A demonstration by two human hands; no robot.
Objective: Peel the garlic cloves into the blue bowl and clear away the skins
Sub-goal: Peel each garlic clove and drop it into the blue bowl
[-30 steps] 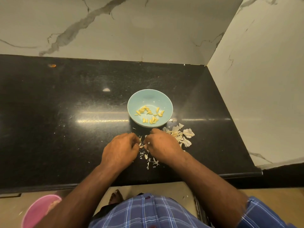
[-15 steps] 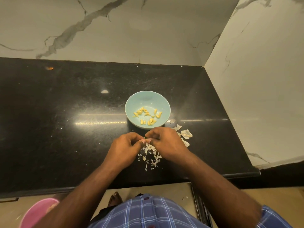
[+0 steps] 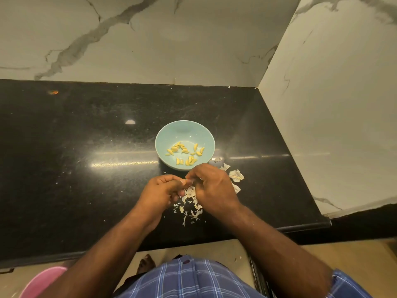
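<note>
A light blue bowl point(image 3: 164, 136) stands on the black counter and holds several peeled yellow garlic cloves point(image 3: 185, 153). Just in front of it my left hand point(image 3: 162, 191) and my right hand point(image 3: 211, 187) meet fingertip to fingertip, both with curled fingers pinching a small garlic clove that is almost wholly hidden between them. White garlic skins point(image 3: 190, 208) lie scattered on the counter under and in front of my hands. Larger pieces of skin point(image 3: 236, 175) lie to the right of my right hand.
The black counter point(image 3: 75, 168) ends in a marble wall at the back and another on the right. Its front edge runs below my forearms. A pink tub point(image 3: 40, 280) sits on the floor at the lower left. A small orange speck point(image 3: 53, 92) lies far left.
Both hands have risen slightly off the counter and moved nearer the bowl, fingertips still together. More of the skin pile below them shows now.
</note>
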